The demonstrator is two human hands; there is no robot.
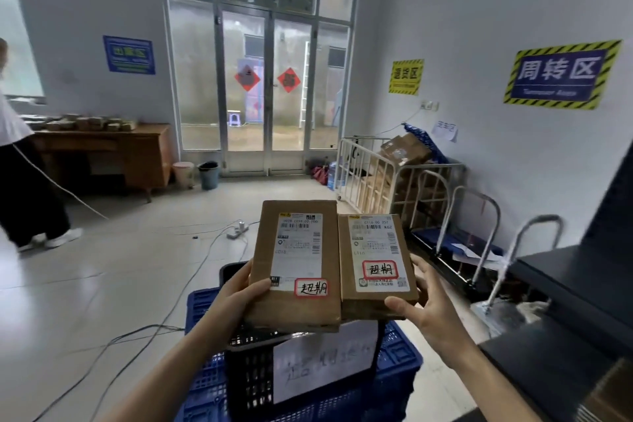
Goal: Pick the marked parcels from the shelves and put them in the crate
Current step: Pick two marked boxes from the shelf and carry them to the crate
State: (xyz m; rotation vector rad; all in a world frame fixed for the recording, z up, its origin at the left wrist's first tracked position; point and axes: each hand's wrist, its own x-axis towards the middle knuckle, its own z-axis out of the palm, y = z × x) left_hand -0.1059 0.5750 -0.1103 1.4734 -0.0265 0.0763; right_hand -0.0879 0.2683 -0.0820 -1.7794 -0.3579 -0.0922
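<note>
**Brown Cardboard, Red-Ringed Stickers**

The left parcel and right parcel were plain brown cardboard with white shipping labels. Each bore a white sticker edged in red, with black handwriting. At six o'clock, a black mesh basket stood in a blue lattice crate. At two o'clock, a deep-blue sign with white characters had a yellow-and-black striped border. Two red diamonds marked the glass door at twelve.
</note>
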